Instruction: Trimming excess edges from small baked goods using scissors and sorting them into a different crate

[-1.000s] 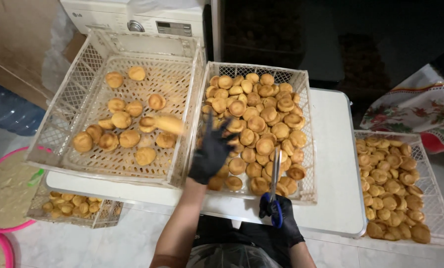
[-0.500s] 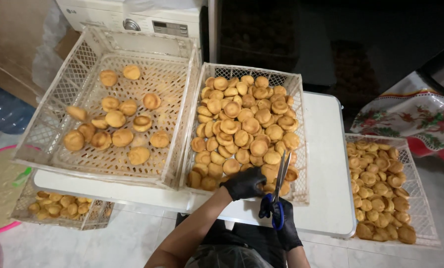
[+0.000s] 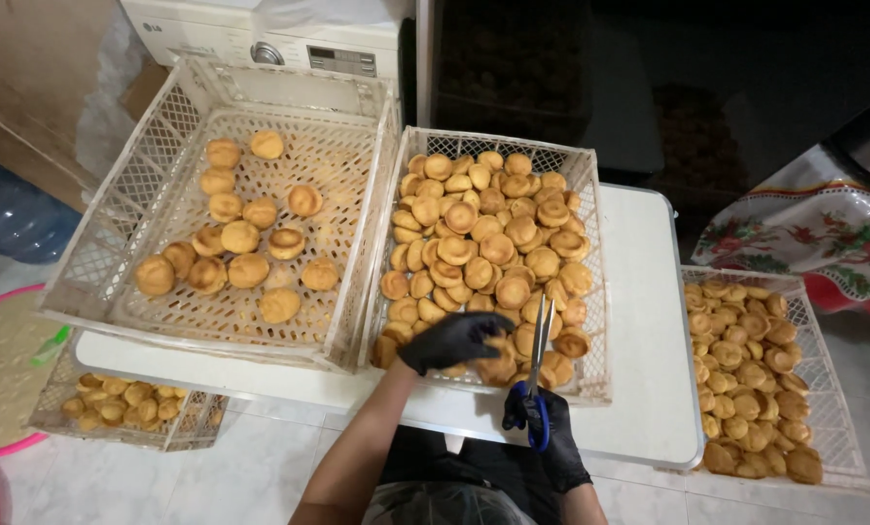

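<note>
Your left hand [image 3: 451,338], black-gloved, is clamped on a bun [image 3: 498,367] at the near edge of the full crate [image 3: 590,243], fingers curled over it. Just right of that hand, your right hand [image 3: 551,439], also gloved, grips the blue-handled scissors [image 3: 538,374], fingers closed through the loops. The scissors' long axis runs near-to-far: handles toward you, tips pointing away over the buns. The blades look shut or nearly so; hard to tell. The tips sit just beside the held bun.

Count: two hands, one pair of scissors, four crates. The full crate under your hands holds too many buns to count, roughly several dozen piled together. Left of your left hand, touching that crate, the sparse crate [image 3: 162,185] has about fourteen buns spread out flat. Both sit on the white table [image 3: 649,292].

Right of your right hand, lower down, the right crate [image 3: 824,389] is packed with buns. Far left of your left hand, below the table edge, the low crate [image 3: 128,399] holds a smaller batch, partly hidden.

A white appliance [image 3: 289,44] stands beyond the crates.
</note>
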